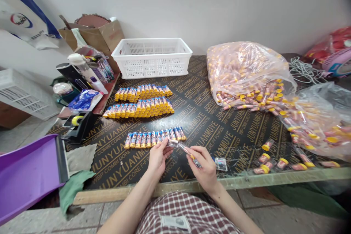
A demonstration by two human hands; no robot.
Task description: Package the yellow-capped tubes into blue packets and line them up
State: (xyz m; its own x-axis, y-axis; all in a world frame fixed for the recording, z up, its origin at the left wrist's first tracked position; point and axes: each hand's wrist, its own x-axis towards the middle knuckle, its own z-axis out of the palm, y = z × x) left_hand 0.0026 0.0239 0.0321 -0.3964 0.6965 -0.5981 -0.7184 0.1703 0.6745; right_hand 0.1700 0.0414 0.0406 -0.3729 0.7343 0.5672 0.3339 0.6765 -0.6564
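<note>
In the head view, the left hand (159, 156) has its grip closed at the fingertips on a small clear plastic piece (172, 143). The right hand (204, 166) pinches a clear plastic tube (183, 147) between thumb and fingers, its end just beside the piece at the left fingertips; whether the two touch cannot be told. A blue-printed item (196, 162) shows partly under the right hand, and a small printed packet (221, 164) lies on the desk (197, 124) just to its right.

Beyond the hands stands a single row of blue-labelled tubes with yellow caps (142, 140), the left fingers near its right half. Two stacked groups of similar tubes (139, 109) lie farther back, before a white slotted plastic basket (155, 66).

On the right, a large translucent bag (246, 58) full of yellow-capped tubes spills some at its mouth. A second clear bag (326, 106) holds more, with several loose pink-filled tubes (282, 163) near the desk's front edge. On the left are a black tape dispenser (82, 128) and a purple dustpan (30, 175).
</note>
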